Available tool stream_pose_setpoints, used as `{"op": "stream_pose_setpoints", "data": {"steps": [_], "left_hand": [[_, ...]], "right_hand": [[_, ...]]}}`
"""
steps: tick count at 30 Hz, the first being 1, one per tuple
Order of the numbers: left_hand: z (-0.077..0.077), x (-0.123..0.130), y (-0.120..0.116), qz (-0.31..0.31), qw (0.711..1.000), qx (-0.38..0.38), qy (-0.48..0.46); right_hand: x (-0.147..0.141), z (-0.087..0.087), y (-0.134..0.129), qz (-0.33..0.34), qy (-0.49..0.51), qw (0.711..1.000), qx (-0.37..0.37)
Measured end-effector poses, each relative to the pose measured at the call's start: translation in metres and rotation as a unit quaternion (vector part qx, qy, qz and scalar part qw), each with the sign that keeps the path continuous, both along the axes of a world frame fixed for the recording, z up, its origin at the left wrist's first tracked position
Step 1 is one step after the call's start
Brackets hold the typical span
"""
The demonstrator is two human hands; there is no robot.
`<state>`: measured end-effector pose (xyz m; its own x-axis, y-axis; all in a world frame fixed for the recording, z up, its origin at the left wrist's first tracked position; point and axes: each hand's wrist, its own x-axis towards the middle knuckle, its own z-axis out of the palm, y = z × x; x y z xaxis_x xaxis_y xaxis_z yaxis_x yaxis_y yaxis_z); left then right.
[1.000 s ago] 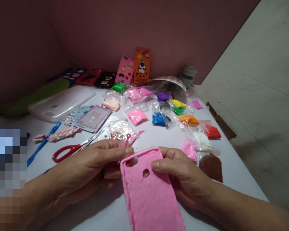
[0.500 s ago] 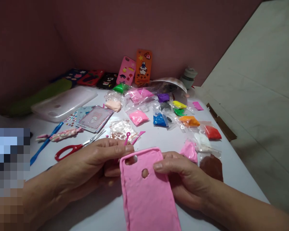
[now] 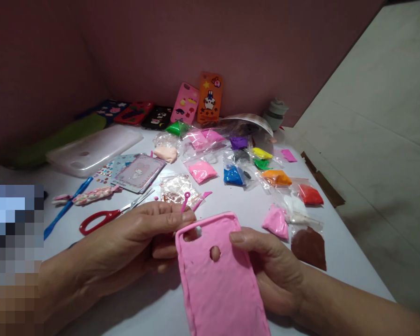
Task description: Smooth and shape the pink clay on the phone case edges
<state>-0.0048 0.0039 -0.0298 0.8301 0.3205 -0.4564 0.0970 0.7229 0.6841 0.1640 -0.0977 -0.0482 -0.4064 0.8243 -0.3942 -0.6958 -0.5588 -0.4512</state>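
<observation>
A pink phone case (image 3: 220, 289), coated in soft-looking clay with a raised rim, is tilted up in front of me. My right hand (image 3: 275, 263) grips its right edge, thumb on the face and fingers behind; a fingertip shows through the round hole. At the upper left corner, beside the camera cutout, my left hand (image 3: 143, 231) pinches a thin pink clay tool (image 3: 186, 201) whose ringed end sticks up past the thumb. Its lower end is hidden. Beyond the left hand lie red-handled scissors (image 3: 100, 220).
Bagged coloured clay, including blue (image 3: 234, 175), red (image 3: 310, 194) and brown (image 3: 308, 246), spreads across the white table. Decorated phone cases (image 3: 210, 98) stand or lie along the back wall. A clear case (image 3: 94, 149) and blue tool (image 3: 68, 207) are at left.
The right hand and the pink case have shifted slightly rightward, and the right thumb sits closer to the case's edge. The left hand keeps its pinch at the corner.
</observation>
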Motion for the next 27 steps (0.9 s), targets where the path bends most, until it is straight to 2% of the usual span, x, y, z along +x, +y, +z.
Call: {"op": "stream_pose_setpoints", "data": {"steps": [9, 15, 24, 27], "left_hand": [[-0.0040, -0.0019, 0.0010, -0.003, 1.000, -0.018, 0.010], [-0.0059, -0.0021, 0.0059, 0.022, 0.999, -0.028, 0.003], [-0.0063, -0.0020, 0.0043, -0.005, 0.999, -0.040, -0.001], [-0.0062, -0.0013, 0.0046, -0.005, 0.999, -0.042, 0.000]], "right_hand": [[0.0019, -0.0001, 0.0002, 0.017, 0.005, 1.000, -0.003], [0.0020, -0.0029, 0.0001, 0.004, 0.014, 1.000, -0.004], [0.0033, -0.0060, 0.0007, 0.042, 0.049, 0.998, 0.003], [0.0025, -0.0036, 0.0010, 0.034, 0.037, 0.999, 0.004]]}}
